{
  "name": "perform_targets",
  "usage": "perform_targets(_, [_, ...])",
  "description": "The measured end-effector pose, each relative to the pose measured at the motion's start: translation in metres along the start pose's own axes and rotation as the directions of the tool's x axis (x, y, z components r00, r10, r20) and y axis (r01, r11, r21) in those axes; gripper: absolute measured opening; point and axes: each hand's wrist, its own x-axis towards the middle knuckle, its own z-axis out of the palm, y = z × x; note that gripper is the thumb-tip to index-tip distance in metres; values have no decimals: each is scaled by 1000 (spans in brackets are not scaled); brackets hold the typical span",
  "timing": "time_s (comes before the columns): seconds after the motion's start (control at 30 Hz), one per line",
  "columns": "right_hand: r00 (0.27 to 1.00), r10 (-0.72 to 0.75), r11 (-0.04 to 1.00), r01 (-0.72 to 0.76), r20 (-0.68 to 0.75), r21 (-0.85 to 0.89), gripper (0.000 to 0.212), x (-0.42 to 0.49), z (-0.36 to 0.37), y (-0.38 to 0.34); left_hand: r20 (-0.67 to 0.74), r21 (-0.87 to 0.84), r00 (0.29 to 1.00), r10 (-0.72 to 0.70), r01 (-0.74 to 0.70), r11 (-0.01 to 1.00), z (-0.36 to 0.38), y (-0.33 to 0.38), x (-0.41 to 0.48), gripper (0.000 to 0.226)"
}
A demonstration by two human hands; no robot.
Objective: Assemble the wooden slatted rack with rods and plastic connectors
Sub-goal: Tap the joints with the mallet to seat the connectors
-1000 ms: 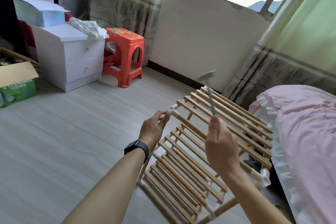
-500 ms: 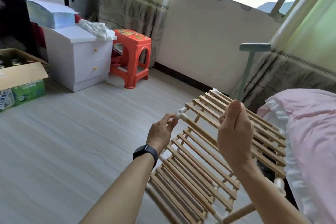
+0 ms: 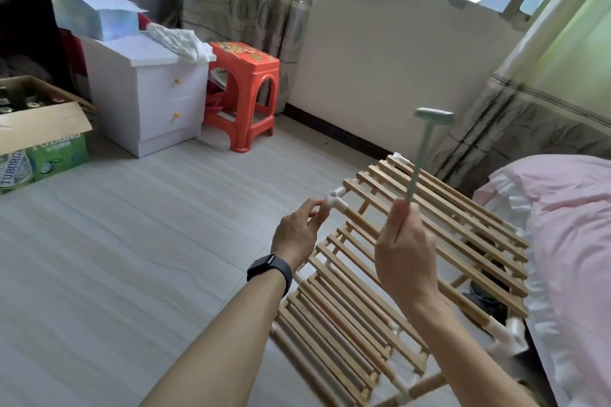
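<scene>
The wooden slatted rack [image 3: 463, 228] stands on the pale plank floor [image 3: 132, 258], close beside the pink-covered bed [image 3: 568, 225]. The left hand [image 3: 299, 235] pinches the white plastic corner connector [image 3: 335, 203] at the rack's near top corner. The right hand [image 3: 405, 258] is curled round the thin handle of the pale green plastic mallet [image 3: 418, 162], whose head is raised above the slats.

A blow aimed at that connector could catch the left fingers, which sit on the target. Gripped low on so thin a handle, the head may wobble, glance onto a slat, or seat the connector askew on its round wooden rod [image 3: 362, 223]. Steadied only by a pinch, the rack may also shift.
</scene>
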Motion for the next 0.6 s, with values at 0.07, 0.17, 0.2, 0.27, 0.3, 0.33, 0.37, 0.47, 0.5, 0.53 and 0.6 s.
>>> perform_targets(0.07, [986,132,991,-127,104,-46,40,-3,0,0,-1,-1,1000,-3,3,1000,2,0,-2,46])
perform_targets(0.17, [997,50,999,-51,61,17,45,-3,-2,0,1,-4,1000,1,-1,1000,1,-1,-1,46])
perform_targets(0.2, [996,65,998,-66,59,17,47,-3,-2,-1,-1,1,1000,0,0,1000,1,-1,0,46])
perform_targets(0.27, [974,200,980,-201,105,1,43,-5,-3,1,-1,11,1000,0,0,1000,1,-1,0,46])
perform_targets(0.3, [972,216,976,-219,98,22,40,-7,-6,4,-1,13,1000,0,0,1000,2,-2,-1,46])
perform_targets(0.33, [983,168,983,-174,78,67,39,-7,-8,6,1,16,1000,1,-1,1000,2,-2,-1,46])
perform_targets(0.37, [999,28,998,-31,43,61,40,-12,-11,3,-2,18,1000,1,-1,1000,1,-2,0,46])
perform_targets(0.47, [999,-40,994,43,-35,100,43,-24,-12,6,2,26,1000,0,0,1000,1,-2,2,46])
perform_targets(0.5, [996,5,999,-2,93,-37,45,-26,-10,9,-3,24,1000,0,0,1000,2,-2,1,45])
perform_targets(0.53, [975,99,989,-75,198,-125,45,-30,-10,12,-8,22,1000,1,-1,1000,2,-1,-1,45])
perform_targets(0.6, [974,131,988,-112,183,-110,41,-29,-12,20,2,19,1000,5,-5,1000,2,-1,-2,44])
